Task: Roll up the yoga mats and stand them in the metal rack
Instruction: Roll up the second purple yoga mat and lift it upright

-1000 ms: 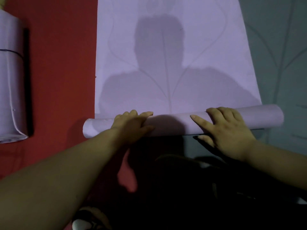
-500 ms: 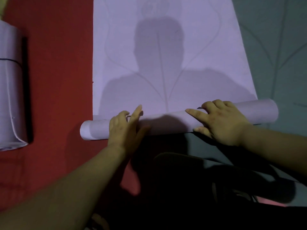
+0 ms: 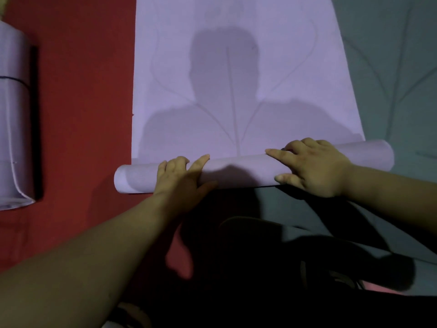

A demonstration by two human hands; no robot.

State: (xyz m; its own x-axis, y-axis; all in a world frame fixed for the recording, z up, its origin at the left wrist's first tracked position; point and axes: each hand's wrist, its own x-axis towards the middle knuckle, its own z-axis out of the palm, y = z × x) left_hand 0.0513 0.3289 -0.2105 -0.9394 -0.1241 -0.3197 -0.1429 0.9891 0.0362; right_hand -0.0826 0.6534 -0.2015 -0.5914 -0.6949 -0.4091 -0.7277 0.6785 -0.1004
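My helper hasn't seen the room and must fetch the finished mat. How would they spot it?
Find the red floor left of the half-rolled purple mat. At its left edge lies a rolled mat. Unlike its neighbour, it is fully rolled, with a thin dark band around it.

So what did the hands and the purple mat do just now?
The roll of the purple mat went a little further away from the person, over the flat part. The left hand lifted its fingers, then laid them over the roll again. The right hand kept its hold. Nothing was let go. The other rolled mat still lies on the red floor.
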